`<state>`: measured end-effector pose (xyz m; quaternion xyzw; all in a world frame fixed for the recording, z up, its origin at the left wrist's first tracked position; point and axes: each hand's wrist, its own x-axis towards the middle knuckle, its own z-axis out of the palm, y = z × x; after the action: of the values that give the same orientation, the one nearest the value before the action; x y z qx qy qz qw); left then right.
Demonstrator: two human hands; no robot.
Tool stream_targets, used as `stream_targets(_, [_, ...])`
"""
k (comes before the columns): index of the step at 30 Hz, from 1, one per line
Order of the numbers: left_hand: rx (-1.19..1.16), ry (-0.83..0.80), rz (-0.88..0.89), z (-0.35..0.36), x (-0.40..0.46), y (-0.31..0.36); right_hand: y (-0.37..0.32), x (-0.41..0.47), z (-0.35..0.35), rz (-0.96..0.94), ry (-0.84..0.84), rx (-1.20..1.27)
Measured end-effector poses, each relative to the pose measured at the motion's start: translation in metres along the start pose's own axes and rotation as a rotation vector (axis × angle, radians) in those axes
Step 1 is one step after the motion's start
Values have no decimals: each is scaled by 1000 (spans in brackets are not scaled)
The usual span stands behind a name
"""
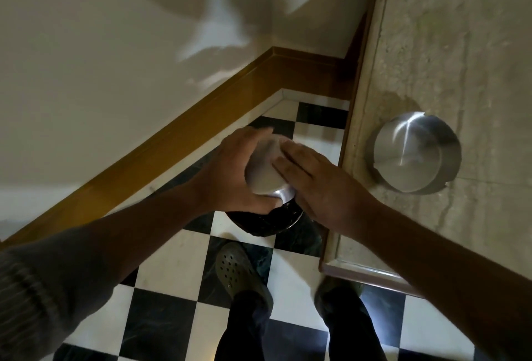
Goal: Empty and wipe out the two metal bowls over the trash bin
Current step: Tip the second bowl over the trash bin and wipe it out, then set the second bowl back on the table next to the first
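My left hand (227,176) grips a metal bowl (263,170), tilted on its side over the black-lined trash bin (264,221) on the floor. My right hand (319,185) reaches into the bowl's mouth with flat fingers pressed on a white tissue (288,195), whose edge shows at the lower rim. The bowl's inside is hidden by the hand. A second metal bowl (414,152) sits upright on the marble counter (460,44) to the right, apart from both hands.
The counter's edge (349,142) runs just right of my hands. A cream wall with a brown wooden baseboard (172,142) closes the left and far side. Black-and-white checkered floor (178,263) lies below, with my two shoes (241,271) right behind the bin.
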<state>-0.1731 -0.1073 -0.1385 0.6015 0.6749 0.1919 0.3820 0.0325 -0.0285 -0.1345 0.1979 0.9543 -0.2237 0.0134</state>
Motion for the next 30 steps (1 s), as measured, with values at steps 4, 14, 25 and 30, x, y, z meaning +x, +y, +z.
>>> stream_targets(4, [-781,-6,-583,-9,-12,6,-13,13,-6,384,-76,558])
stream_targets(14, [-785,253,-888,-12,-36,71,-59,-8,-32,1267,-15,1551])
stream_targets(25, [-869,5,-917,43,-18,216,-8,-151,-67,1533,205,1566])
stream_targets(30, [-716,-91,-721,89,22,274,38,-202,-92,1574,314,1338])
